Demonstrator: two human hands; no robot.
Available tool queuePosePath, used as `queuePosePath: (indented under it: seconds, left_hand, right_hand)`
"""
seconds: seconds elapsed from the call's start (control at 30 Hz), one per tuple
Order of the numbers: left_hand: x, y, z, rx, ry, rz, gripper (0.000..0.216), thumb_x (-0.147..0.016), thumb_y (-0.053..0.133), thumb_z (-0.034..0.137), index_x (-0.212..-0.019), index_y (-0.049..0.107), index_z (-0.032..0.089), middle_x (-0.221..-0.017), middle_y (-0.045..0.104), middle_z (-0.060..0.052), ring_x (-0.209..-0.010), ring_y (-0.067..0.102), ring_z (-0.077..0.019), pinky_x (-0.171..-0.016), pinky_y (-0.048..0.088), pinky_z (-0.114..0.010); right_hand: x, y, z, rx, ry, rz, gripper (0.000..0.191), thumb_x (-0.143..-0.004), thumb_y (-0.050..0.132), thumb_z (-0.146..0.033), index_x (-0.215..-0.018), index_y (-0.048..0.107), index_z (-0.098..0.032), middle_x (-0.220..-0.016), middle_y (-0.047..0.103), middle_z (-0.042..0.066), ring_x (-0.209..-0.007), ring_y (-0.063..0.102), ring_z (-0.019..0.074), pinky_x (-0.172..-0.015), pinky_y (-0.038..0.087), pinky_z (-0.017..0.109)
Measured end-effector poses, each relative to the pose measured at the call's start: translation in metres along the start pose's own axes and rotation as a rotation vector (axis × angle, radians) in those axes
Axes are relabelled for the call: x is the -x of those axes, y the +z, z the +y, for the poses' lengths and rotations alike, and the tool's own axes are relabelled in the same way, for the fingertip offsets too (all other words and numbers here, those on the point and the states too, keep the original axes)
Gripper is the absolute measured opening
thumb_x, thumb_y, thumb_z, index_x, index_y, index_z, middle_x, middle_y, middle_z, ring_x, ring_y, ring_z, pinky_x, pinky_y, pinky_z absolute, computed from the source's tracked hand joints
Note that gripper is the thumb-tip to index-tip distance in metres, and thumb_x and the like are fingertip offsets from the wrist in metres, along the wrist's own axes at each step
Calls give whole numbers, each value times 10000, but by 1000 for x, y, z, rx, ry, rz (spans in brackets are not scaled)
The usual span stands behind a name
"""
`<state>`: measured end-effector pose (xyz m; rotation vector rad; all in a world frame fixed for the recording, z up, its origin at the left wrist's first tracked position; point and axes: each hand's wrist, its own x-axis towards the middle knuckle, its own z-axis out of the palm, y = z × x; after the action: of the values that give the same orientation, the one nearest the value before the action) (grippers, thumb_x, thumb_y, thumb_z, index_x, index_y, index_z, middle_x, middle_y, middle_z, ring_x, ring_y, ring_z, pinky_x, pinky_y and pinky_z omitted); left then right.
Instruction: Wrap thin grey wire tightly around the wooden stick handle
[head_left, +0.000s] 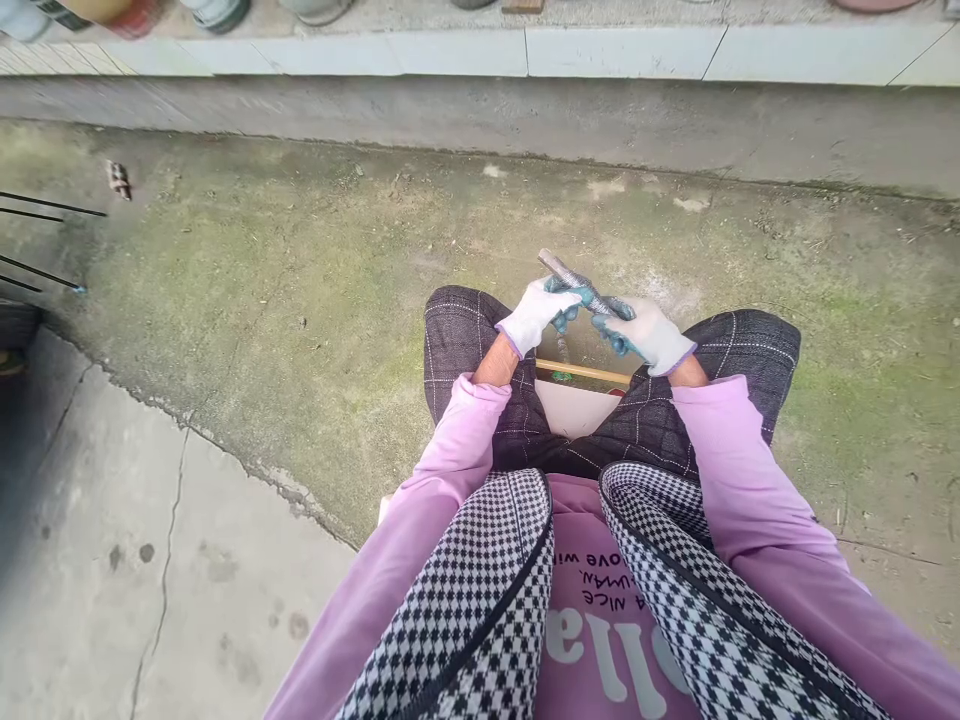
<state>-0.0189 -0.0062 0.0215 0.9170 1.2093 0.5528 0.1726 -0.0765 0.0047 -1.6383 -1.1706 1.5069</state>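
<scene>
Both my hands wear white gloves with blue-green coated fingers and meet in front of my knees. A grey rod-like piece (560,268) with a ridged or wrapped surface slants between them, its upper end sticking out past my left hand. My left hand (546,308) is closed around its middle. At the lower end, my right hand (643,330) has its fingers closed on the same piece. Below my hands a thin wooden stick (583,371) lies crosswise between my thighs, with a small green thing (562,376) by it. What the piece exactly is cannot be made out.
A pale flat surface (574,408) shows between my legs. Mossy concrete ground (300,250) surrounds me. Ahead runs a raised ledge with white tiles (465,52), several pots standing on it. Thin black rods (45,208) poke in at the left, near a small brownish object (118,180).
</scene>
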Motion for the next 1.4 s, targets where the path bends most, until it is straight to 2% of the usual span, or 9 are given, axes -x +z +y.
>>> queuePosePath:
  seconds: [0.1, 0.3, 0.5, 0.67, 0.73, 0.93, 1.03, 1.17, 1.4]
  left_hand:
    - [-2, 0, 1, -2, -35, 71, 98, -979, 721, 41, -961, 719, 137, -540, 578, 96, -433, 478, -48, -457, 363, -171]
    - [6, -7, 5, 75, 21, -128, 186, -965, 753, 113, -1148, 783, 112, -562, 599, 90, -405, 444, -45, -444, 344, -174]
    - [-5, -2, 3, 10, -48, 82, 69, -1029, 694, 88, -1030, 750, 129, -514, 565, 94, -373, 457, -61, -451, 359, -186]
    - [-1, -8, 0, 8, 5, -74, 108, -1017, 727, 118, -1115, 765, 141, -554, 604, 91, -365, 457, -53, -449, 345, -179]
    - [-1, -7, -1, -8, 5, -70, 62, -1027, 707, 110, -1056, 753, 141, -543, 595, 88, -359, 449, -54, -438, 333, -185]
    - [-6, -2, 0, 9, -16, 66, 127, -1027, 684, 79, -926, 689, 156, -544, 590, 82, -406, 488, -61, -454, 368, -181]
    - [2, -8, 3, 30, 1, -48, 65, -1028, 684, 123, -1048, 744, 139, -550, 597, 85, -399, 464, -57, -447, 359, -174]
    - [10, -11, 4, 19, 27, -189, 173, -963, 765, 131, -1135, 780, 122, -613, 662, 65, -445, 524, -54, -460, 365, -163]
    - [1, -1, 8, -41, -37, 28, 132, -1064, 657, 62, -972, 725, 127, -504, 586, 90, -377, 468, -51, -445, 364, -174]
  right_hand:
    - [-2, 4, -3, 110, -66, 121, 303, -841, 864, -272, -1132, 812, -204, -763, 707, 0, -623, 556, 130, -555, 446, 236]
    - [6, -5, -2, -231, 57, -195, 467, -843, 857, -572, -1108, 769, -196, -680, 623, -29, -475, 437, 106, -412, 354, 244]
    - [-6, 5, -3, 107, -75, 162, 335, -794, 837, -296, -1118, 803, -216, -750, 679, -8, -581, 541, 132, -523, 456, 244]
    - [2, -2, 2, -169, 62, -108, 450, -795, 854, -516, -1107, 781, -200, -685, 620, -23, -479, 438, 116, -408, 343, 251]
    - [3, -4, 3, -201, 82, -152, 488, -779, 857, -550, -1109, 776, -199, -688, 625, -21, -473, 435, 115, -405, 348, 253]
    - [-10, 5, -2, 227, -86, 206, 329, -767, 845, -284, -1090, 802, -239, -788, 710, 19, -683, 614, 182, -603, 504, 272]
    - [-4, 2, -3, 57, 17, 47, 304, -810, 854, -389, -1056, 774, -229, -725, 659, 3, -571, 546, 156, -502, 437, 265]
    - [8, -4, 0, -184, 103, -172, 418, -760, 891, -530, -971, 711, -218, -677, 617, -22, -471, 453, 110, -396, 335, 237]
    - [-5, 6, -1, 59, 8, 89, 346, -791, 860, -350, -1111, 803, -229, -713, 678, -30, -562, 523, 131, -498, 433, 238]
